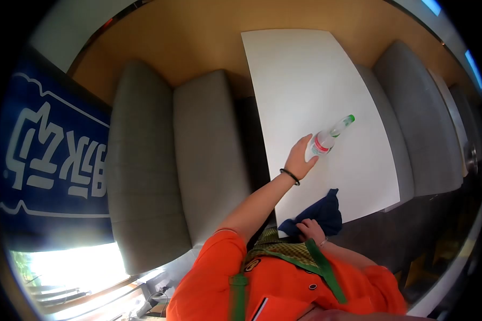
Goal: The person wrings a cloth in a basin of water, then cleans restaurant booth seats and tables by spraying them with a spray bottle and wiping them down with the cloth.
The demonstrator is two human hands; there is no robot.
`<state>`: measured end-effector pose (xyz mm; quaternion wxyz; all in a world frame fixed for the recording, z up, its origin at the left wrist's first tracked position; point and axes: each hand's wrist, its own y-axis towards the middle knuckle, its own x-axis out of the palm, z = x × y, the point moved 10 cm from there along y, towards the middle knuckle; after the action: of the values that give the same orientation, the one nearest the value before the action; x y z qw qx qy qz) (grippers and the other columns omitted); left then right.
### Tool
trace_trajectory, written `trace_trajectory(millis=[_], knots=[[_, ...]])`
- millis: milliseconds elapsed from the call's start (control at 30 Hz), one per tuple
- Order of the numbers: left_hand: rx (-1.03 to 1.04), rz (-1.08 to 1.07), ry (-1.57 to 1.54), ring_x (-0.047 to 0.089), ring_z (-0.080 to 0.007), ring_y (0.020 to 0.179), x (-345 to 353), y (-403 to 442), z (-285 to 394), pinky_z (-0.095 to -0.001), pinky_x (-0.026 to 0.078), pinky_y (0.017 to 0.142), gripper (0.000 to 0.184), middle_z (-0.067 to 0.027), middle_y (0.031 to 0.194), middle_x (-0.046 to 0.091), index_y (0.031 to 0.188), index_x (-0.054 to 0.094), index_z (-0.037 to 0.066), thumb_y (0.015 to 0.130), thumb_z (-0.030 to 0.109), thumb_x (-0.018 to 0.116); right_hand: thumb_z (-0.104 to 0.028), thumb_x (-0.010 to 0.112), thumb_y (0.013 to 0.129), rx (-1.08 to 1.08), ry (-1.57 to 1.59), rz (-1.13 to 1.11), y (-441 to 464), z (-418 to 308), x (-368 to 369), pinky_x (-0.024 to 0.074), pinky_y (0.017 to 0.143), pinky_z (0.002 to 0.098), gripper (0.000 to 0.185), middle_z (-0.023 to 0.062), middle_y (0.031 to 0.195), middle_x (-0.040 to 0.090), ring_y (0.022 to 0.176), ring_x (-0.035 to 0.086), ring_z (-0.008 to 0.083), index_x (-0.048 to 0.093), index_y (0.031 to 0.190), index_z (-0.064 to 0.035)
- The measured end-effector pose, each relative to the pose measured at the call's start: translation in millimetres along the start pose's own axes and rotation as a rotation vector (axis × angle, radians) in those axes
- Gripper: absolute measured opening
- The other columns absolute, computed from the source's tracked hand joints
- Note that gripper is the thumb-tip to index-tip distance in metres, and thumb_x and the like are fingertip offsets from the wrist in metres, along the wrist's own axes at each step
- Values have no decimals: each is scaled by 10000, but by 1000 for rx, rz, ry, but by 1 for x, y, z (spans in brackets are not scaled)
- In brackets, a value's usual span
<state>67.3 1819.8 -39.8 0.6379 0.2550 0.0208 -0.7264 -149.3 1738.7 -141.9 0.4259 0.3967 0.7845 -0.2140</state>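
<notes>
My left hand [300,158], with a black band at the wrist, reaches over the white table [300,75]. Its thumb and fingers are closed around the lower part of a clear bottle [322,142] with a red label band and a green cap. The bottle leans toward the far right; whether its base touches the table cannot be made out. Close to my body, at the table's near edge, my right hand [312,231] grips a bunched dark blue cloth [328,211]. Part of the cloth lies on the tabletop and part hangs at the edge.
Grey padded benches [206,150] stand left of the table, and another grey bench [420,123] stands on the right. A wooden wall [198,32] closes off the far end. At the left hangs a blue banner [53,155] with white characters, above a bright window [75,267].
</notes>
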Motion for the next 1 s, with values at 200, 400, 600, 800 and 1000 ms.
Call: trace_trajectory(millis=[200, 400, 600, 800, 1000], knots=[[-255, 153, 74, 557, -261, 987, -161, -143, -58, -335, 440, 857, 414, -161, 1109, 543, 1150, 506, 37, 754, 96, 612, -170, 619, 688, 20, -21, 27, 83, -43, -13, 362, 873, 411, 443, 135, 1106, 469, 1031, 441, 320, 504, 1109, -96], [-705, 468, -29, 565, -168, 970, -314, -351, -122, -278, 442, 846, 329, -102, 1091, 566, 1142, 498, 10, 817, 17, 548, -244, 457, 849, 115, -214, -165, 133, -24, 7, 244, 1008, 470, 497, 107, 1388, 287, 1285, 243, 308, 344, 1320, -135], [-748, 606, -65, 573, -177, 958, -341, -371, -104, -278, 450, 831, 295, -112, 1079, 569, 1125, 493, -13, 832, 8, 528, -173, 479, 805, 129, -344, 63, 284, 28, -12, 247, 1022, 430, 580, 103, 1401, 261, 1293, 236, 288, 280, 1347, -116], [-770, 584, -24, 581, -198, 958, -368, -303, -116, -285, 453, 830, 274, -125, 1080, 568, 1110, 502, -25, 837, -8, 504, -178, 486, 798, 177, -416, 71, 415, 77, -34, 233, 1035, 413, 621, 80, 1427, 216, 1312, 202, 249, 239, 1363, -104], [-712, 567, 51, 582, -200, 942, -419, -209, -144, -290, 454, 830, 276, -135, 1073, 568, 1108, 502, -35, 833, -13, 499, -228, 461, 836, 198, -446, 22, 561, 135, -60, 197, 1056, 391, 613, 72, 1444, 179, 1328, 166, 226, 203, 1376, -94]])
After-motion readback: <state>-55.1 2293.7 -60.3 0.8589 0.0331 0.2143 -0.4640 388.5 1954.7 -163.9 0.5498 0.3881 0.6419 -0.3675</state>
